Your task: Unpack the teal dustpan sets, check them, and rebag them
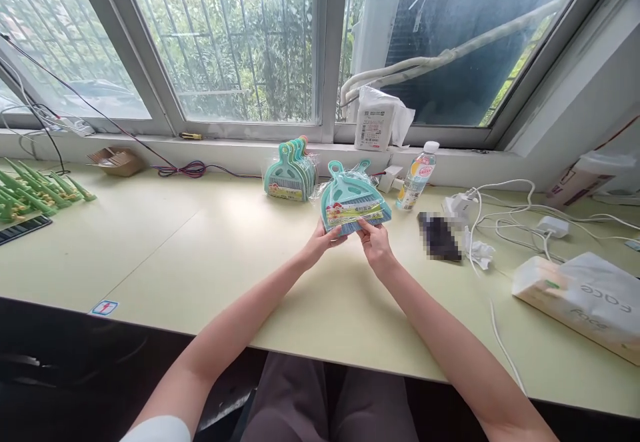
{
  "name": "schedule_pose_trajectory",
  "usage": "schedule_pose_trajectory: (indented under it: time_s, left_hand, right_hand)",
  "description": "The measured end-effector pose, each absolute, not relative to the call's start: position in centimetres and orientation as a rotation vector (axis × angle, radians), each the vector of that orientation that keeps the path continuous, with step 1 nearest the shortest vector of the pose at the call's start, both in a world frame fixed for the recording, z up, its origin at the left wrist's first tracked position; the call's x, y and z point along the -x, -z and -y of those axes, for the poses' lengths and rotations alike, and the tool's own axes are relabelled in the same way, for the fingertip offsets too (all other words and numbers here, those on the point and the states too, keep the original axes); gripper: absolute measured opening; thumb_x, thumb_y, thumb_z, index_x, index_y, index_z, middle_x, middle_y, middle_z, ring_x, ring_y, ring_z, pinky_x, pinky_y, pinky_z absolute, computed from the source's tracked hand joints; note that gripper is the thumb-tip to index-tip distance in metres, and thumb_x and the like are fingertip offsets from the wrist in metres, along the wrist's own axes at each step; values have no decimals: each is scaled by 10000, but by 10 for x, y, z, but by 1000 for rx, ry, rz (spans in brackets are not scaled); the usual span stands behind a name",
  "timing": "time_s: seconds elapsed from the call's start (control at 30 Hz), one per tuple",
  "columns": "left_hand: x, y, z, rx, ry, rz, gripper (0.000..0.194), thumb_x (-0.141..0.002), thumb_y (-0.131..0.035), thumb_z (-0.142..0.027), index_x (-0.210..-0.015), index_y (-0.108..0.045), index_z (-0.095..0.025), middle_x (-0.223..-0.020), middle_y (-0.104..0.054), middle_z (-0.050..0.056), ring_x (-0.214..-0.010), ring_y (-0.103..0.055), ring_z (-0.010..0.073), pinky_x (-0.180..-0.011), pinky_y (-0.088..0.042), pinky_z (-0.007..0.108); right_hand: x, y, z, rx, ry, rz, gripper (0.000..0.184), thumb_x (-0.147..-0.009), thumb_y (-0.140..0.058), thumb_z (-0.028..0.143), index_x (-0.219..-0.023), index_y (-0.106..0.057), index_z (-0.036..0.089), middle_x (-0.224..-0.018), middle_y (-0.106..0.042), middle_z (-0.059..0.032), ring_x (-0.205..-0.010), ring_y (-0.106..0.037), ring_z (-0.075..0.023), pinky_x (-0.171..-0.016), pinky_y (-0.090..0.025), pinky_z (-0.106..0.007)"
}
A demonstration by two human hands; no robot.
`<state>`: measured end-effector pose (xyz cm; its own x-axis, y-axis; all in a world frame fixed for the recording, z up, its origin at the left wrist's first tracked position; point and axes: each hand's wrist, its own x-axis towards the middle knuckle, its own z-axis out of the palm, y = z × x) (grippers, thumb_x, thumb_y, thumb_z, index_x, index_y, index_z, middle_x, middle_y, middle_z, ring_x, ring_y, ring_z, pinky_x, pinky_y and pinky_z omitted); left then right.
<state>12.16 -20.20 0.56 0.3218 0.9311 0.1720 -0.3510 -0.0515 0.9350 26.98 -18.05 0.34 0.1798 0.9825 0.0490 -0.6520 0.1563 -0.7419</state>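
Observation:
Both my hands hold the lower edge of a small teal dustpan and brush set point(353, 201) in clear plastic wrap, with a yellow-green label across its front. My left hand point(320, 243) is closed on its lower left corner. Gripping the bottom edge nearer the middle is my right hand point(374, 241), its thumb on the front. The set is tilted up, handles away from me; its back is hidden. Just behind and left stands a row of several similar wrapped dustpan sets point(287, 179), nearly touching the held one.
Right of the set stand a drink bottle point(419, 174), a dark blurred phone point(440, 237), white cables point(500, 222) and a tissue pack point(580, 302). Far left lie green spiky pieces point(40, 192) and a small cardboard box point(116, 161). A white carton point(374, 122) rests on the sill.

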Motion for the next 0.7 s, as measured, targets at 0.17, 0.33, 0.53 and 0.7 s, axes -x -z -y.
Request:
schedule_pose_trajectory:
  time_s: [0.17, 0.33, 0.53, 0.7]
  left_hand:
    - [-122, -14, 201, -1093, -1144, -523, 572, -848, -595, -501, -1354, -473, -264, -1424, -496, 74, -1319, -450, 302, -1098, -334, 511]
    - [-95, -30, 187, -785, -1325, -399, 700, -910, -178, -672, -1402, -449, -254, -1411, -516, 58, -1386, -358, 291, -1126, -268, 526]
    - [-74, -34, 183, -604, -1316, -343, 720, -928, -104, -618, -1454, -375, -208, -1383, -536, 101, -1336, -426, 299, -1117, -274, 539]
    - [-78, -29, 179, -658, -1338, -461, 812, -882, -97, -692, -1335, -510, -160, -1204, -650, 144, -1223, -528, 345, -1030, -376, 573]
  right_hand:
    - [-277, -7, 179, 675, -1294, 670, 359, -590, -808, 179, -913, -653, 196, -956, -740, -23, -1083, -655, -210, -1006, -531, -360]
    - [-273, -11, 185, 658, -1382, 739, 339, -591, -810, 166, -897, -665, 184, -989, -739, -34, -1077, -658, -210, -1018, -522, -350]
    - [-247, -7, 205, 649, -1502, 799, 391, -581, -844, 220, -928, -670, 179, -1021, -736, -49, -1071, -659, -245, -992, -541, -393]
    - [-235, -9, 217, 635, -1484, 782, 418, -581, -848, 242, -955, -672, 183, -1033, -732, -50, -1091, -649, -252, -984, -549, -402]
